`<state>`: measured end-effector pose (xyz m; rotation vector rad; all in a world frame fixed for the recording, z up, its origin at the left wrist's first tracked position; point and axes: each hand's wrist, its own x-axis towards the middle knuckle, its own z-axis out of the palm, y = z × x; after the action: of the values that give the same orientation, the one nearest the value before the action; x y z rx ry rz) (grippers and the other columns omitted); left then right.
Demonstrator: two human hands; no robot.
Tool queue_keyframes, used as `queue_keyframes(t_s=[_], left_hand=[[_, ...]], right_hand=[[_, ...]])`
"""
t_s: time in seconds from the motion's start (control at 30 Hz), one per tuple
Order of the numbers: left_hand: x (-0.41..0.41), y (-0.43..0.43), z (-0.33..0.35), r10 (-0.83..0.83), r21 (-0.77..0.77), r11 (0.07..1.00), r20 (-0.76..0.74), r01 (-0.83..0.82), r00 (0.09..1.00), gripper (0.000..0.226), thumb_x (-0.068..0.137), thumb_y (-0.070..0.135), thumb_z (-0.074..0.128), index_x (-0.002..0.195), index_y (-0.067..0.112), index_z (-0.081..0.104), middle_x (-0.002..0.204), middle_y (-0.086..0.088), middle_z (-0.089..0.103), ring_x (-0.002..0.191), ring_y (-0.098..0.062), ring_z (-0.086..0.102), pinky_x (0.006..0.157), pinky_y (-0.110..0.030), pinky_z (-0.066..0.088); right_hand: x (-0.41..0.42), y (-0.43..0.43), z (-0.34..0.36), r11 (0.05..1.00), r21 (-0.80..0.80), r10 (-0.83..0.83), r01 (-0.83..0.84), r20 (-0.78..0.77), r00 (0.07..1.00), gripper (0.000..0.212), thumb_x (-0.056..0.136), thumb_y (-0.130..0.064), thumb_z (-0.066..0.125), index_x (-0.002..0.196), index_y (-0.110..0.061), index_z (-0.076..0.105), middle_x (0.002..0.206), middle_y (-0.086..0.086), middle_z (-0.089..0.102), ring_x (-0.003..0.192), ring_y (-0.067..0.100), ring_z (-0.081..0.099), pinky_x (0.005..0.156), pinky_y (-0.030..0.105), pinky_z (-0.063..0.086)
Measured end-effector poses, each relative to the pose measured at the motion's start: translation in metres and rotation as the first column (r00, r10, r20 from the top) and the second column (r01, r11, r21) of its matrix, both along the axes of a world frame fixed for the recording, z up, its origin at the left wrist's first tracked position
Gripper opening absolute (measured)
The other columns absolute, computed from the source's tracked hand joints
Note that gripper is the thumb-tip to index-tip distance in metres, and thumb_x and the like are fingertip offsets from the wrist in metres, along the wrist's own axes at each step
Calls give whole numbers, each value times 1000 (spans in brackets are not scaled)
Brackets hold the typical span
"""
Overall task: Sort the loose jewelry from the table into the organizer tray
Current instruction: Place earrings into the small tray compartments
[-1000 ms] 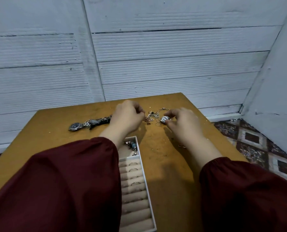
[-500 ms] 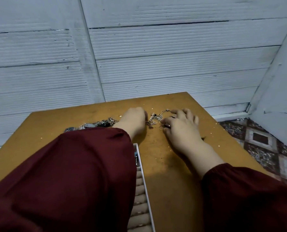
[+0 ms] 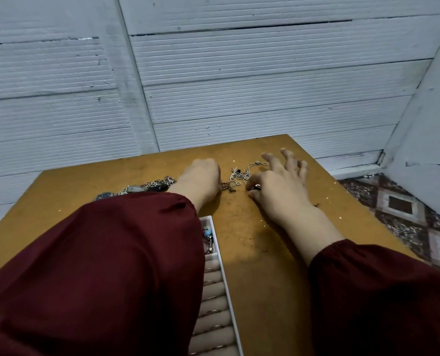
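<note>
Loose jewelry (image 3: 240,173), a small tangle of thin silver chains and charms, lies on the far part of the table between the two hands. The right hand (image 3: 278,187) pinches a small dark piece (image 3: 256,186) between thumb and forefinger at the near right edge of that tangle, and its other fingers (image 3: 288,158) fan out straight above the tabletop. The left hand (image 3: 201,177) rests just left of the tangle, knuckles up and fingers curled under. Its fingertips are hidden, so I cannot tell whether it grasps a chain or nothing. A reddish bit of chain (image 3: 227,187) lies right against it. Both forearms wear wide maroon sleeves (image 3: 98,265). Past the left wrist a heap of heavier chains (image 3: 158,184) lies beside a wristwatch (image 3: 106,196), both partly hidden by the sleeve. The organizer tray (image 3: 225,278), white-rimmed, sits near the person between the arms, its left part under the sleeve. The visible strip shows beige ring rolls (image 3: 213,307) and a far compartment that holds a piece with a turquoise bead (image 3: 208,232). The table (image 3: 260,265) is ochre wood, scuffed and speckled. Behind it stands a wall of white ribbed panels (image 3: 239,73), and patterned floor tiles (image 3: 403,219) show to the right.
</note>
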<state>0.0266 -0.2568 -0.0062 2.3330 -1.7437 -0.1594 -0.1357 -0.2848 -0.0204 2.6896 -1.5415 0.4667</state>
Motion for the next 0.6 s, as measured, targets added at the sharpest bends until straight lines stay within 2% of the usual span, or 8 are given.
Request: queue_keyframes(t_s=[0.13,0.37,0.5,0.6], left_hand=[[2,3,3,-31,28,999,6,31,999,15,88,16,64,101,9,68,106,-13,66,96,-31,61,84,-38,52],[1,11,8,-52,48,998,16,51,999,16,90,20,59,99,10,68,105,-13,66,96,-30,61,75,-31,48],[3,15,11,-47,46,998,-51,50,998,6,89,19,61,84,16,64,97,-8,65,89,-23,56,71,-28,41],[6,19,11,-21,25,999,-119,24,993,6,86,18,62,81,15,65,86,-4,63,81,-21,55,67,-26,40]], right_hand=[[-2,1,1,1000,9,30,-30,-13,999,18,87,-41,62,104,-44,69,157,-1,21,144,34,-3,113,54,0],[-5,-2,-1,995,104,2,-3,4,1000,11,88,-37,61,99,-37,65,151,2,29,144,33,-1,112,55,0],[-4,-5,3,982,189,-11,14,-19,1000,15,88,-37,62,103,-36,66,152,4,26,144,34,0,113,55,1],[-2,-9,7,977,213,-17,32,-73,997,21,88,-39,62,108,-33,65,152,6,26,143,35,2,114,55,3]])
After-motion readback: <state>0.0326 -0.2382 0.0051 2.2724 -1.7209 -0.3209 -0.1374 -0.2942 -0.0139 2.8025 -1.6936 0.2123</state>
